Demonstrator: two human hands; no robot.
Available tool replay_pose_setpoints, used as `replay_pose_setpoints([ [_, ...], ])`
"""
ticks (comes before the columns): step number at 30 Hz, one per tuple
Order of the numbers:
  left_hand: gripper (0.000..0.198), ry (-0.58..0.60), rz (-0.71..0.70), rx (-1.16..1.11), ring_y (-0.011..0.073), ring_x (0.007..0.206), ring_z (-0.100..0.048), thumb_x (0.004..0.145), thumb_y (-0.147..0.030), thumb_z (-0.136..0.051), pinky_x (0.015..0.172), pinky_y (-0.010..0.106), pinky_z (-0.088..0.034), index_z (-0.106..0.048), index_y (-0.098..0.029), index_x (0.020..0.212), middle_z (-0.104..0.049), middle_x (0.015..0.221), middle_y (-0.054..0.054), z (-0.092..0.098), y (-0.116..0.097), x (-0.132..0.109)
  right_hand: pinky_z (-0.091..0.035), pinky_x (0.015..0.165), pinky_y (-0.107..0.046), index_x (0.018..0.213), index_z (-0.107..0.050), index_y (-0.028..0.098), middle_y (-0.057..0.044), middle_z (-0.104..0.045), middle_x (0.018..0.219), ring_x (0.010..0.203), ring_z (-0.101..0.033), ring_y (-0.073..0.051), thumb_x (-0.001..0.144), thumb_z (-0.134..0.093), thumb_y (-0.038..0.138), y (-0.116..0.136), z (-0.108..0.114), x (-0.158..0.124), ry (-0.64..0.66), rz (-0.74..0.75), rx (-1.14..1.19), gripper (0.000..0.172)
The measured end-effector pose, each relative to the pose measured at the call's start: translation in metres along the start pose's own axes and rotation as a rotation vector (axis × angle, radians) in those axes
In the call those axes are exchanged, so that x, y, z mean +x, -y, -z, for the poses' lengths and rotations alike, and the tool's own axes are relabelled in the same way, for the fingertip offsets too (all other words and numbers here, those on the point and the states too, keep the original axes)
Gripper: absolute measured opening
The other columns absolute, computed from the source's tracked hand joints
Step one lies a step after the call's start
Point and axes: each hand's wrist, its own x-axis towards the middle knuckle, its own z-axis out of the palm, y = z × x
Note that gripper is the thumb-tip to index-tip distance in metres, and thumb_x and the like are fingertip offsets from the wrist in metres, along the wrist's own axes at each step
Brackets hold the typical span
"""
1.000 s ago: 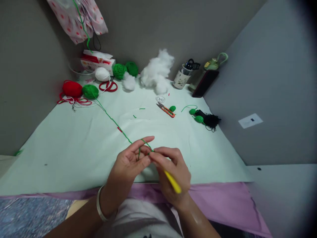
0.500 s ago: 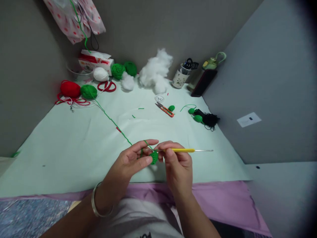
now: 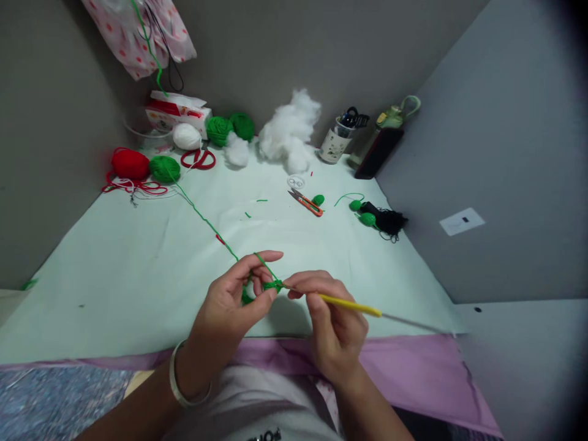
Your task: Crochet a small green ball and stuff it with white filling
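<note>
Over the table's near edge, my left hand (image 3: 236,293) pinches a small green crochet piece (image 3: 272,285) between thumb and fingers. A strand of green yarn (image 3: 204,219) loops over its raised index finger and runs back to a green yarn ball (image 3: 164,169). My right hand (image 3: 334,315) is closed pen-like on a crochet hook (image 3: 351,304) with a yellow handle. The hook's tip is at the crochet piece, its far end pointing down to the right. Fingers partly hide the piece.
Orange thread snips (image 3: 307,202) lie mid-table beside a small green crocheted piece (image 3: 318,199). Black yarn (image 3: 388,222) is at the right. Along the back stand white stuffing (image 3: 291,135), a pen cup (image 3: 337,142), a bottle (image 3: 390,116), red scissors (image 3: 198,160) and red yarn (image 3: 130,164).
The hook has tilted, its outer end swinging down and to the right as my right hand lowered. My left hand shifted slightly left and turned the crochet piece.
</note>
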Motion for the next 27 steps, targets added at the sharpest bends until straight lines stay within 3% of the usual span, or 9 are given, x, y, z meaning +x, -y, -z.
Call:
replay_pose_setpoints([
  [5, 0.038, -0.056, -0.031, 0.03, 0.0133, 0.079, -0.054, 0.082, -0.016, -0.082, 0.078, 0.023, -0.046, -0.079, -0.028, 0.118, -0.062, 0.086, -0.002, -0.004, 0.004, -0.005, -0.064, 0.077, -0.036, 0.127, -0.067, 0.025, -0.009, -0.077, 0.104, 0.093, -0.075, -0.022, 0.101, -0.055, 0.009, -0.002, -0.002, -0.006, 0.066, 0.235, -0.293, 0.033],
  [8, 0.05, 0.061, 0.147, -0.222, 0.0117, 0.073, -0.054, 0.08, -0.022, -0.086, 0.072, 0.021, -0.047, -0.074, -0.026, 0.129, -0.06, 0.079, -0.004, -0.005, 0.001, -0.005, -0.065, 0.078, -0.036, 0.132, -0.069, 0.032, -0.008, -0.077, 0.111, 0.099, -0.075, -0.023, 0.099, -0.062, 0.011, -0.006, -0.002, -0.01, 0.08, 0.26, -0.458, 0.04],
  [12, 0.046, 0.226, 0.375, -0.479, 0.0084, 0.069, -0.055, 0.085, -0.026, -0.084, 0.069, 0.018, -0.046, -0.075, -0.02, 0.13, -0.062, 0.078, -0.002, 0.0, -0.005, 0.0, -0.062, 0.071, -0.036, 0.119, -0.075, 0.029, -0.006, -0.076, 0.099, 0.084, -0.072, -0.021, 0.103, -0.057, 0.016, -0.008, -0.002, -0.008, -0.092, 0.072, -0.105, 0.027],
  [15, 0.042, 0.241, 0.312, -0.473, 0.0074, 0.07, -0.056, 0.086, -0.023, -0.083, 0.071, 0.017, -0.046, -0.078, -0.023, 0.127, -0.067, 0.083, -0.001, 0.001, -0.006, 0.001, -0.057, 0.06, -0.031, 0.102, -0.078, 0.026, -0.004, -0.074, 0.087, 0.069, -0.066, -0.017, 0.106, -0.056, 0.022, -0.01, -0.006, -0.001, -0.191, -0.127, 0.254, 0.022],
  [17, 0.04, 0.251, 0.259, -0.432, 0.0107, 0.083, -0.063, 0.085, -0.023, -0.085, 0.08, 0.02, -0.049, -0.079, -0.025, 0.125, -0.071, 0.093, 0.002, 0.0, -0.005, 0.0, -0.058, 0.063, -0.031, 0.099, -0.078, 0.025, -0.005, -0.075, 0.09, 0.077, -0.069, -0.018, 0.105, -0.059, 0.025, -0.011, -0.008, 0.002, -0.151, -0.175, 0.323, 0.02],
  [20, 0.04, 0.2, 0.178, -0.338, 0.0134, 0.09, -0.065, 0.085, -0.026, -0.087, 0.087, 0.023, -0.05, -0.079, -0.026, 0.124, -0.072, 0.094, 0.001, -0.004, -0.001, -0.002, -0.061, 0.07, -0.033, 0.106, -0.078, 0.025, -0.005, -0.078, 0.095, 0.089, -0.073, -0.02, 0.105, -0.06, 0.021, -0.011, -0.01, 0.0, -0.108, -0.129, 0.21, 0.019],
  [23, 0.045, 0.136, 0.131, -0.303, 0.0119, 0.084, -0.062, 0.083, -0.028, -0.089, 0.081, 0.021, -0.049, -0.077, -0.025, 0.127, -0.069, 0.088, -0.001, -0.005, 0.002, -0.001, -0.062, 0.078, -0.036, 0.121, -0.076, 0.028, -0.006, -0.078, 0.104, 0.093, -0.073, -0.02, 0.102, -0.061, 0.011, -0.009, -0.009, -0.007, -0.05, 0.045, -0.099, 0.029],
  [25, 0.045, 0.152, 0.164, -0.365, 0.0103, 0.079, -0.061, 0.084, -0.028, -0.089, 0.079, 0.021, -0.049, -0.077, -0.024, 0.127, -0.069, 0.087, -0.001, -0.005, 0.002, 0.0, -0.062, 0.082, -0.037, 0.129, -0.074, 0.029, -0.009, -0.077, 0.113, 0.101, -0.073, -0.022, 0.099, -0.065, 0.008, -0.008, -0.006, -0.011, 0.0, 0.192, -0.307, 0.038],
  [27, 0.041, 0.191, 0.258, -0.456, 0.0049, 0.064, -0.052, 0.086, -0.026, -0.086, 0.078, 0.02, -0.05, -0.077, -0.022, 0.126, -0.067, 0.081, -0.003, -0.003, 0.001, 0.001, -0.062, 0.081, -0.037, 0.131, -0.073, 0.029, -0.009, -0.077, 0.115, 0.101, -0.073, -0.023, 0.098, -0.064, 0.008, -0.008, -0.004, -0.012, -0.005, 0.231, -0.341, 0.04],
])
